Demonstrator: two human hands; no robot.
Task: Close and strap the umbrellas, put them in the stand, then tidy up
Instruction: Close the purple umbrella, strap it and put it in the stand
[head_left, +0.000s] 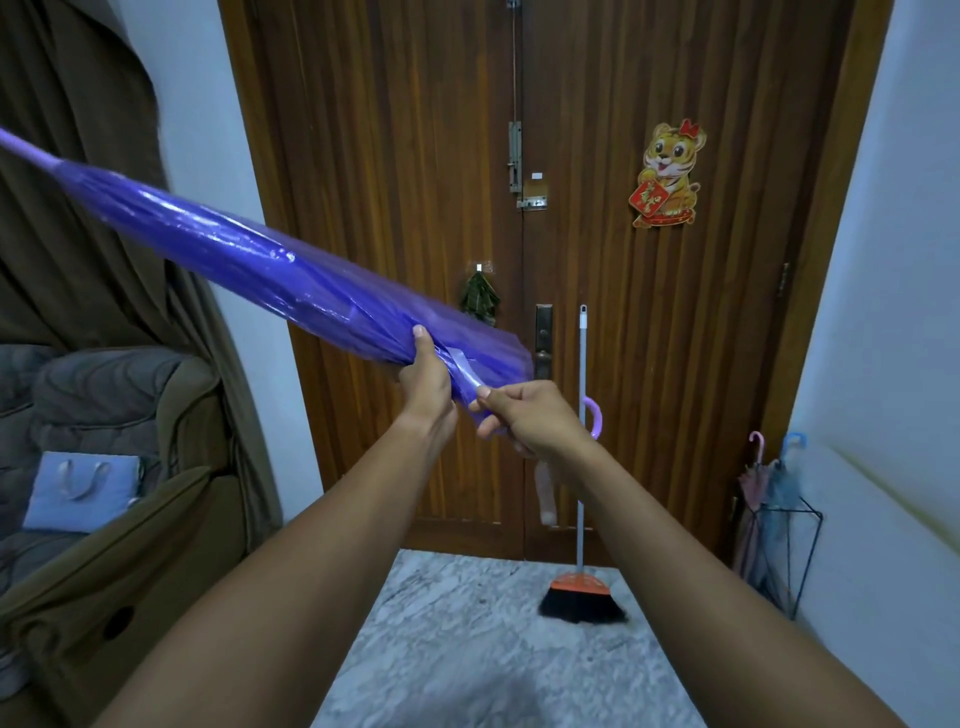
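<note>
Umbrella of purple colour, folded, is held in the air in front of the wooden door. It lies slanted, with the tip toward the upper left and the curved lilac handle low at the right. The left hand grasps the gathered canopy near its lower end, fingers curled around it. The right hand pinches the pale strap, which lies across the canopy just beside the left hand. At the right edge of the marble floor, near the wall, the wire stand holds a pink umbrella and a blue umbrella. A broom leans upright on the door, its bristles on the floor. A sofa with a blue bag is at the left.
</note>
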